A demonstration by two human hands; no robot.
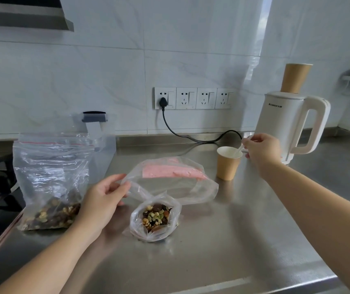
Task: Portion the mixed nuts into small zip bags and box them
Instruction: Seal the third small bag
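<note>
Standing at the steel counter [222, 240], I see a person working with both bare hands. The left hand [104, 200] rests near the middle; its fingers curl loosely and the fingertips touch the edge of a clear plastic bag [182, 185] that has a pink pack [169, 171] inside. At about five o'clock from this hand, a small zip bag [155, 217] stands open with mixed nuts in it. At nine o'clock from the hand stands the big zip bag [51, 181], upright, with nuts at its bottom. The right hand [263, 151] is at two o'clock from the small bag; its thumb and fingers pinch the handle of a white spoon [239, 150], whose bowl sits in a paper cup [228, 166]. Behind the cup is a white kettle [284, 122], and another paper cup sits upside down on its lid. A clear box [104, 149] stands behind the big bag.
</note>
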